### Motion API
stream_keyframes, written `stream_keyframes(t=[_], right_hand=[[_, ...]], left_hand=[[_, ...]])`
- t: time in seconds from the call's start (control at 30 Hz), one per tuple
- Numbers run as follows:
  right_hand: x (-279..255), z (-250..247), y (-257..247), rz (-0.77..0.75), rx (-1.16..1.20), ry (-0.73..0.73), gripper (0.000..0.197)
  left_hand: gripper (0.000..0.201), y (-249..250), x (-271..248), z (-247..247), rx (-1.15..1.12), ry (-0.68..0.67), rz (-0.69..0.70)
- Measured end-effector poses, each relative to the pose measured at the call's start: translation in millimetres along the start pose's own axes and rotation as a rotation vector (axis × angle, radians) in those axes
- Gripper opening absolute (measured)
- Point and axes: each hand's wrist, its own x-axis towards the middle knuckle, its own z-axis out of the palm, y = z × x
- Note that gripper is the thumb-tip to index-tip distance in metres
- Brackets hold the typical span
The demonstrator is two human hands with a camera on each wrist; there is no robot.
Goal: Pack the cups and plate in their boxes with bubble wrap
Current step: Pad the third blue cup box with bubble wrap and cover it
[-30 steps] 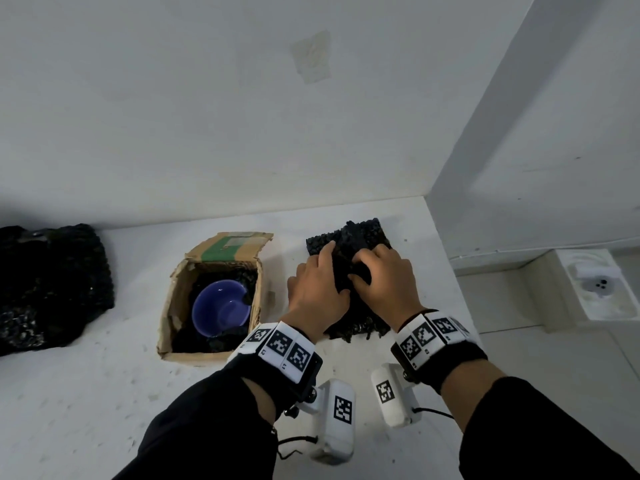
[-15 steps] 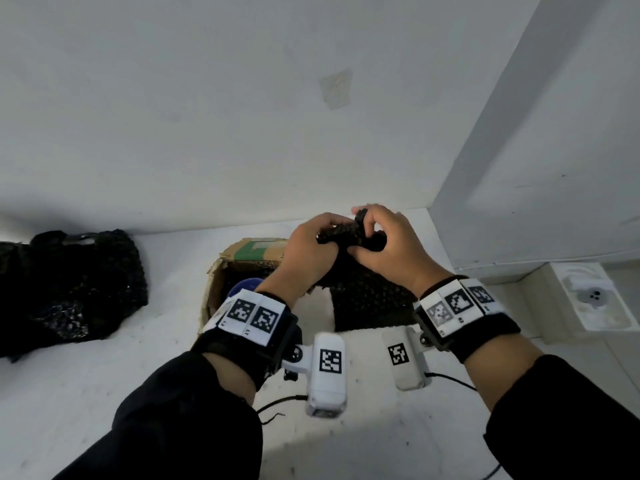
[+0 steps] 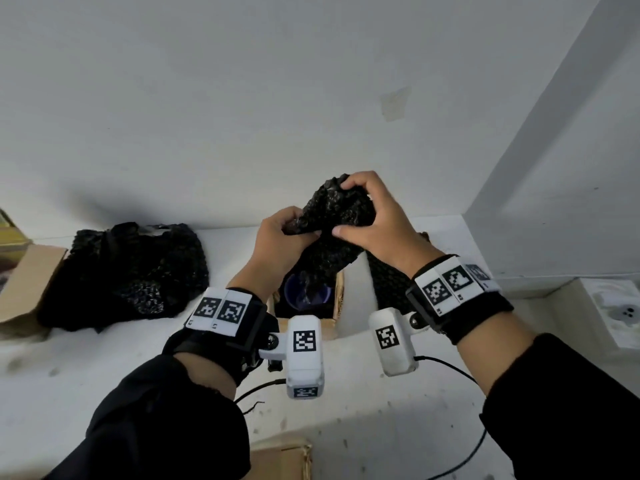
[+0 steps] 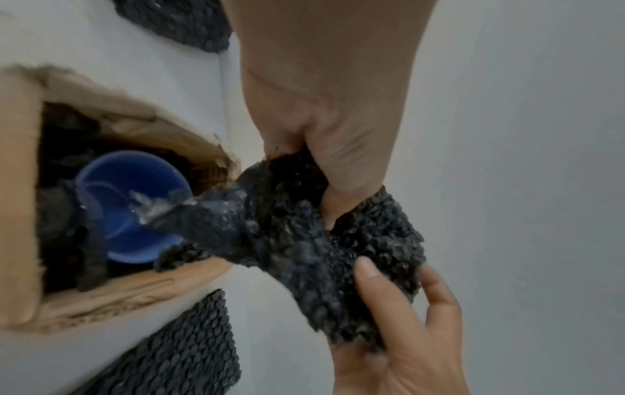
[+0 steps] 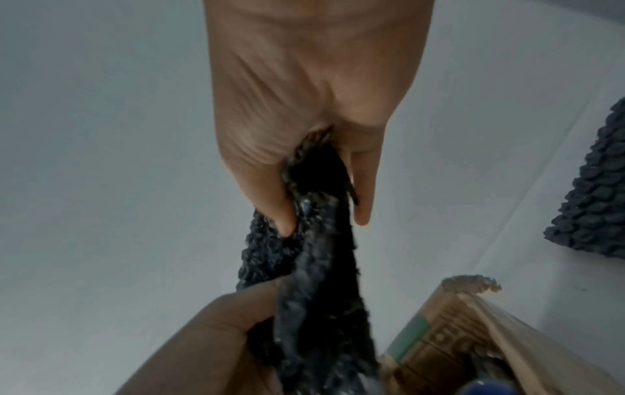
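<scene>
Your left hand (image 3: pixel 277 233) and right hand (image 3: pixel 372 220) both grip the bubble wrap (image 3: pixel 332 230) above the box (image 4: pixel 111 294), so it can cover the blue cup (image 4: pixel 132 205).

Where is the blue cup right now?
The blue cup sits inside the open cardboard box, ringed by black bubble wrap, directly below both hands in the head view.

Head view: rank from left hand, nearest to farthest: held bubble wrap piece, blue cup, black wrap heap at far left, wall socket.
1. Bubble wrap piece: gripped in the left hand, also in the right hand.
2. Blue cup: just below the hand, inside the open cardboard box.
3. Black wrap heap: left, on the white surface.
4. Wall socket: far right edge.
</scene>
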Motion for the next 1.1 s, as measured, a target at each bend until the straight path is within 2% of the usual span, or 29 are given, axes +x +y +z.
stream_keyframes(t=[0.07,0.13,0.23,0.3,0.37,0.53,0.6,0.67,0.73,0.77,0.83,0.93,1.03,1.1], right_hand=[[-2.3,13.5,4.7,-0.002,-0.085,-0.121,0.056],[-4.8,25.3,12.1,-0.009,-0.18,-0.174,0.052],[-9.6,38.8,19.9,0.027,-0.293,-0.194,0.042],[-12.4,45.8,24.4,0.085,-0.358,-0.174,0.036],[-14.8,53.2,30.1,0.106,-0.415,-0.125,0.032],[-14.8,69.1,36.0,0.026,-0.479,0.173,0.022],[-15.0,75.7,35.4,-0.051,-0.451,0.295,0.029],[-16.2,79.8,35.9,-0.079,-0.45,0.364,0.046],[-18.0,81.4,38.7,-0.09,-0.538,0.369,0.057],[-18.8,81.4,40.7,-0.105,-0.602,0.353,0.057],[-19.9,81.1,47.7,-0.156,-0.691,0.324,0.047],[-21.6,82.6,55.0,-0.16,-0.677,0.27,0.037],[-23.1,84.4,60.3,-0.161,-0.668,0.237,0.035],[-22.2,87.3,62.1,-0.177,-0.696,0.199,0.031]], left_hand=[[0.01,-10.5,-4.9,-8.0,0.012,-0.022,-0.036],[0.012,-22.7,-9.3,-12.9,0.086,-0.048,-0.07],[0.017,-39.7,-12.5,-20.3,0.289,-0.075,-0.048],[0.027,-47.6,-13.3,-26.2,0.411,-0.071,-0.013],[0.036,-52.5,-13.8,-32.3,0.446,-0.025,0.019],[0.03,-54.7,-9.6,-41.5,0.417,0.128,0.135],[0.037,-54.9,-3.9,-42.5,0.426,0.162,0.196],[0.039,-55.9,1.5,-42.3,0.456,0.171,0.293],[0.037,-61.2,7.0,-42.8,0.465,0.162,0.354],[0.035,-65.1,9.6,-42.9,0.469,0.156,0.359],[0.034,-72.9,12.2,-43.3,0.476,0.153,0.338],[0.03,-82.7,10.2,-44.3,0.392,0.114,0.242],[0.03,-89.0,3.2,-47.8,0.092,0.026,0.021],[0.031,-90.2,-3.2,-51.2,-0.114,-0.023,-0.074]])
